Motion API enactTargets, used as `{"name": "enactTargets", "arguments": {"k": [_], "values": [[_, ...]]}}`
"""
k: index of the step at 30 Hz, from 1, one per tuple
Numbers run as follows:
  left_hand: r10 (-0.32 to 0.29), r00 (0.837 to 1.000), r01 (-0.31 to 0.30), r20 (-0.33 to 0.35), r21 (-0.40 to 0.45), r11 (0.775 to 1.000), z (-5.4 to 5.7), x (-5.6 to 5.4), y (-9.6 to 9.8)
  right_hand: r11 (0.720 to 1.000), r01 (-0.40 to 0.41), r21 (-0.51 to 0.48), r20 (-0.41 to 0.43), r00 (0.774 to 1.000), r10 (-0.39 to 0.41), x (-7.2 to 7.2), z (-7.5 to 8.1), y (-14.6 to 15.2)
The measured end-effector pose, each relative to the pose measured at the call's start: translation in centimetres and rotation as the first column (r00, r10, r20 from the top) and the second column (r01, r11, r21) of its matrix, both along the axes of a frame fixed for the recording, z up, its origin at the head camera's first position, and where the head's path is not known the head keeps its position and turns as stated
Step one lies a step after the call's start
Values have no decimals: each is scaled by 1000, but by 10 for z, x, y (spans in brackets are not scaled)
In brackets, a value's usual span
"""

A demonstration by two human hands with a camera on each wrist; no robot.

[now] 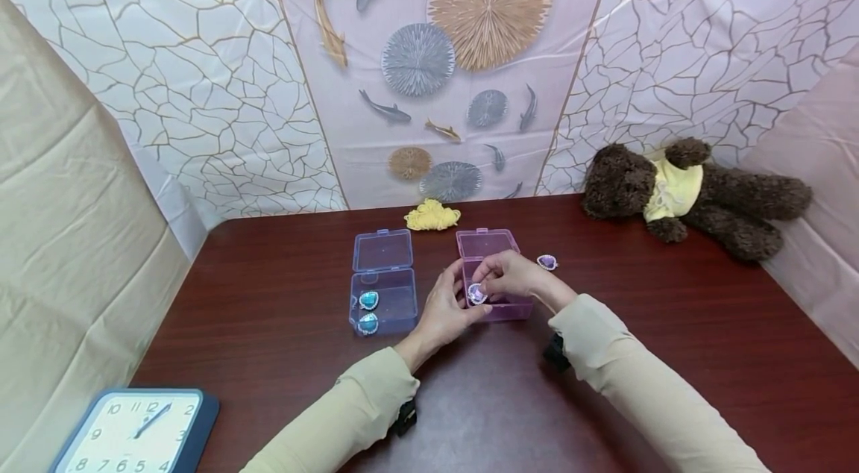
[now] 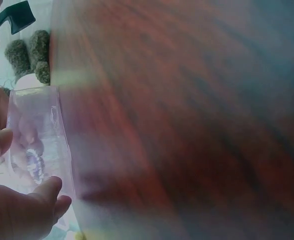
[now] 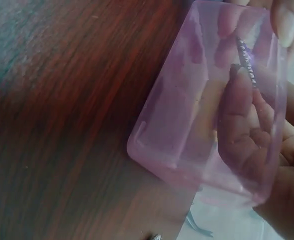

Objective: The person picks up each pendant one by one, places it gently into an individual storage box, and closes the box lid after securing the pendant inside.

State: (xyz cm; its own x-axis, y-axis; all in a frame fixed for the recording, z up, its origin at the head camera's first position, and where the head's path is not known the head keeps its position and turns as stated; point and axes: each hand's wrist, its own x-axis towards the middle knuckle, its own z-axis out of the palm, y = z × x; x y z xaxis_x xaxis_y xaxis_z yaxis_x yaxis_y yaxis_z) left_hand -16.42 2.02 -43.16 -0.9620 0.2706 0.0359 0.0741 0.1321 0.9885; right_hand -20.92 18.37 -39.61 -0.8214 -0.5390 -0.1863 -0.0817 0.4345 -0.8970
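Note:
An open, see-through pink box (image 1: 510, 312) stands on the table with its lid tipped back. My left hand (image 1: 444, 312) grips its left end, the thumb along the front wall. Over the box, my right hand (image 1: 515, 276) pinches a purple heart-like gem (image 1: 477, 294) with a beaded silver rim, low inside the left part. Through the pink wall in the right wrist view, the gem's beaded edge (image 3: 247, 62) shows at the fingertips. Another purple gem (image 1: 546, 262) lies on the table behind the right hand. To the left, an open bluish-purple box (image 1: 396, 318) holds two teal gems (image 1: 368, 300).
Yellow yarn (image 1: 432, 215) lies behind the boxes. A brown teddy bear (image 1: 698, 193) in a yellow top lies at the back right against the cloth wall. A blue-framed square clock (image 1: 137, 432) sits at the front left of the dark red table (image 1: 282, 324).

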Motion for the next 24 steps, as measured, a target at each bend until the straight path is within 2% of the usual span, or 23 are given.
{"name": "enactTargets", "arguments": {"k": [4,8,19,24], "values": [[0,1000,-1,-6,-13,1000,0,0,0,996,-66,57,-59,996,69,-2,-6,-3],[0,1000,0,-15,-24,1000,-1,0,0,989,-87,124,-111,989,101,-3,-9,-5],[-2,1000,3,-24,5,1000,-2,-1,1,982,-34,187,-96,994,52,-1,-10,-9],[-8,999,9,-33,30,1000,-2,-1,1,976,-33,213,-111,992,58,-1,-9,-10]]}}
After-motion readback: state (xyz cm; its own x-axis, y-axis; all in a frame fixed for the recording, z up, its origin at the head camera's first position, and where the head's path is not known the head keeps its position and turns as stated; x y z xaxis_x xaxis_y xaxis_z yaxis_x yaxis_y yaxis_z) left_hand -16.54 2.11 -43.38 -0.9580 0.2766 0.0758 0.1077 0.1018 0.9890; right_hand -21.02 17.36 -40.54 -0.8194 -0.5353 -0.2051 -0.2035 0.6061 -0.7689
